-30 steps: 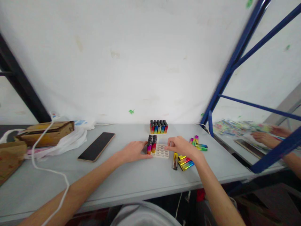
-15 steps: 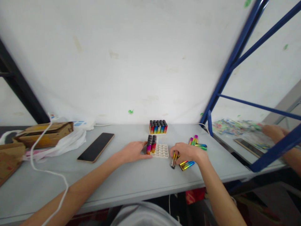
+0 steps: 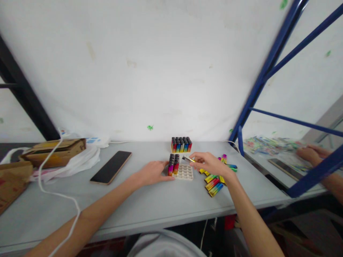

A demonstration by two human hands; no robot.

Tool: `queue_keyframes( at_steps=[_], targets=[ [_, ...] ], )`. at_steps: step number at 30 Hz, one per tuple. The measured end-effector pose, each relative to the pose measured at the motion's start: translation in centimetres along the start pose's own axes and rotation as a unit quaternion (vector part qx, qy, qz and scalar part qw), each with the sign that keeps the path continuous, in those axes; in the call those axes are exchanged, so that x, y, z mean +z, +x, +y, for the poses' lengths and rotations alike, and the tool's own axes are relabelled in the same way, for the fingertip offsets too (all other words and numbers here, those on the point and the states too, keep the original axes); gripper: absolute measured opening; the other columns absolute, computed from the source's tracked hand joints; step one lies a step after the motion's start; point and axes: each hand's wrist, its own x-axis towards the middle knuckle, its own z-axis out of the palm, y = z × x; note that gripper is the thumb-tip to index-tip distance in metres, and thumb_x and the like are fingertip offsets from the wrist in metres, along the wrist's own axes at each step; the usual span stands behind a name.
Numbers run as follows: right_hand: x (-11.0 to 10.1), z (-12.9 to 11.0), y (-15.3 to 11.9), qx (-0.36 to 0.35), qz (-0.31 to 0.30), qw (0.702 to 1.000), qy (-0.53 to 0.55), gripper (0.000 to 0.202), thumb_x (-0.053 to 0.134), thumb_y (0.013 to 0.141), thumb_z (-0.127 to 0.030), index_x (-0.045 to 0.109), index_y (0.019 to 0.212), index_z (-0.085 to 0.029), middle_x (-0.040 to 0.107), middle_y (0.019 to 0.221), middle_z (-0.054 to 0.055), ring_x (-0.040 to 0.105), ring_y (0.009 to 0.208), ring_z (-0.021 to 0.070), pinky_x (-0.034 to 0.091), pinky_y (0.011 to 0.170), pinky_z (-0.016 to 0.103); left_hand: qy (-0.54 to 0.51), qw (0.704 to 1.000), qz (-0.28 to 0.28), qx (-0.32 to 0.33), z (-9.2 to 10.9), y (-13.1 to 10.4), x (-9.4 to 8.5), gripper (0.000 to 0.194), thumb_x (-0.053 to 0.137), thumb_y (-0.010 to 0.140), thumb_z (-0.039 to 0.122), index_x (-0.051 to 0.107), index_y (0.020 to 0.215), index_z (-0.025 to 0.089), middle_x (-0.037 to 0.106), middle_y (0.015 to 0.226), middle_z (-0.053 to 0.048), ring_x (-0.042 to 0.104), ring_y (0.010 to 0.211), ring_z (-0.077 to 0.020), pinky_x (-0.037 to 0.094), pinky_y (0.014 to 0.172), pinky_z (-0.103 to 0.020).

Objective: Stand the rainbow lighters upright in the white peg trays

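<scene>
A white tray with round holes point(image 3: 185, 172) lies on the table, with two rows of upright dark-topped lighters point(image 3: 173, 165) along its left side. My left hand point(image 3: 154, 172) grips the tray's left end, thumb at the front corner and fingers behind the lighters. Over the tray's back right part, my right hand point(image 3: 205, 162) pinches a gold lighter with a metal top point(image 3: 189, 159), held tilted and clear of the holes. Several shiny loose lighters point(image 3: 213, 185) lie on the table beneath and beside my right hand.
A block of upright lighters point(image 3: 181, 145) stands by the wall. To the left are a phone point(image 3: 111, 167), a cardboard box point(image 3: 53, 151), plastic bags and a white cable point(image 3: 60, 192). A blue metal frame point(image 3: 248, 96) rises at right; beyond it, another person's hands point(image 3: 311, 153) show.
My right hand has lifted a lighter from the loose pile and brought it up and left over the tray. My left hand has stayed at the tray's left end.
</scene>
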Motion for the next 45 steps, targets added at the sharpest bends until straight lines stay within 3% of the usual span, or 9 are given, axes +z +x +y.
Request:
queue_keyframes(
  at_steps=[7,12,19,23,29,32,35,40,45],
  targets=[
    [1.0,-0.1,1.7,-0.029,0.196,0.978,0.070,0.042,0.059,0.096,-0.055,0.073,0.114,-0.020,0.069,0.086,0.003,0.051,0.065,0.0146,0.039,0.058,0.026,-0.004,1.000,0.003,0.007,-0.2,0.0,0.1,0.063,0.056,0.091,0.071,0.062,0.125,0.019,0.075,0.118,-0.014,0.073,0.102,-0.0351,0.054,0.083,-0.038],
    [1.4,0.6,2.4,-0.003,0.241,0.960,0.144,0.047,0.069,0.086,-0.063,0.065,0.076,-0.018,0.055,0.063,-0.001,0.046,0.059,0.0136,0.038,0.058,0.027,-0.002,1.000,0.000,0.007,-0.3,0.0,0.2,0.065,0.055,0.091,0.072,0.061,0.126,0.018,0.074,0.119,-0.014,0.072,0.105,-0.0350,0.054,0.086,-0.039],
    [2.7,0.4,2.9,0.024,0.191,0.954,0.228,0.056,0.044,0.096,-0.073,0.057,0.083,-0.020,0.053,0.064,-0.002,0.050,0.055,0.0131,0.043,0.054,0.026,-0.005,1.000,-0.008,-0.010,0.1,-0.1,-0.2,0.065,0.057,0.089,0.072,0.062,0.124,0.018,0.075,0.118,-0.016,0.072,0.104,-0.0362,0.054,0.086,-0.039],
    [3.4,0.6,3.1,0.072,0.193,0.953,0.223,0.060,0.043,0.094,-0.076,0.061,0.102,-0.020,0.033,0.057,-0.009,0.028,0.044,0.0094,0.027,0.042,0.022,-0.002,1.000,-0.002,-0.005,0.0,0.0,0.0,0.065,0.056,0.089,0.073,0.062,0.123,0.018,0.075,0.116,-0.015,0.072,0.104,-0.0360,0.053,0.086,-0.039],
    [3.7,1.5,3.4,0.057,0.223,0.949,0.217,0.056,0.055,0.090,-0.071,0.058,0.116,-0.021,0.041,0.064,-0.008,0.030,0.047,0.0088,0.025,0.044,0.022,0.001,1.000,-0.004,-0.009,-0.1,0.0,0.1,0.064,0.056,0.090,0.072,0.062,0.125,0.018,0.075,0.116,-0.015,0.072,0.104,-0.0353,0.053,0.087,-0.038],
    [3.5,1.7,3.5,0.051,0.291,0.939,0.173,0.049,0.070,0.081,-0.067,0.061,0.093,-0.020,0.038,0.060,-0.008,0.031,0.050,0.0096,0.027,0.046,0.024,-0.007,1.000,-0.004,-0.005,0.0,0.0,0.0,0.065,0.057,0.089,0.072,0.062,0.125,0.018,0.075,0.118,-0.015,0.072,0.105,-0.0354,0.053,0.087,-0.038],
    [3.4,1.7,3.6,0.044,0.295,0.944,0.140,0.052,0.063,0.085,-0.070,0.053,0.072,-0.020,0.037,0.059,-0.005,0.035,0.054,0.0115,0.031,0.051,0.026,-0.011,1.000,-0.001,0.001,0.0,0.0,-0.1,0.064,0.057,0.090,0.071,0.062,0.125,0.018,0.075,0.117,-0.015,0.072,0.104,-0.0354,0.053,0.086,-0.038],
    [4.0,1.3,3.8,0.005,0.221,0.954,0.200,0.053,0.049,0.092,-0.074,0.053,0.083,-0.021,0.051,0.069,-0.002,0.048,0.060,0.0135,0.044,0.058,0.027,-0.007,1.000,0.002,0.004,-0.2,0.0,0.1,0.065,0.056,0.090,0.072,0.061,0.125,0.017,0.075,0.117,-0.015,0.072,0.104,-0.0361,0.053,0.086,-0.039],
    [5.0,1.1,4.1,0.038,0.185,0.953,0.235,0.051,0.045,0.093,-0.075,0.046,0.089,-0.024,0.036,0.063,-0.008,0.030,0.049,0.0104,0.030,0.045,0.023,-0.011,1.000,0.000,0.000,-0.2,0.0,0.1,0.064,0.057,0.090,0.071,0.061,0.126,0.018,0.074,0.119,-0.015,0.072,0.105,-0.0352,0.053,0.087,-0.039]
  ],
)
